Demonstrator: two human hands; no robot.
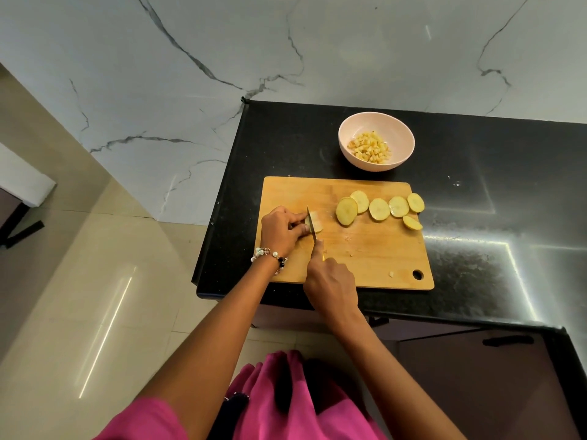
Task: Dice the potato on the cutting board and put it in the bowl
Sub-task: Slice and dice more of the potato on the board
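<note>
A wooden cutting board (374, 249) lies on the black counter. My left hand (281, 231) holds a potato slice (316, 222) down at the board's left side, fingers curled on it. My right hand (330, 281) grips a knife (312, 225) whose blade stands in that slice, index finger along the spine. Several round potato slices (379, 208) lie in a row on the board's far right part. A pink bowl (394, 128) behind the board holds diced potato (370, 147).
The black counter (492, 217) ends just left of the board, with a drop to the tiled floor (79, 296). A marble wall (222, 52) rises behind. A few potato crumbs lie on the board near its hanging hole (417, 274).
</note>
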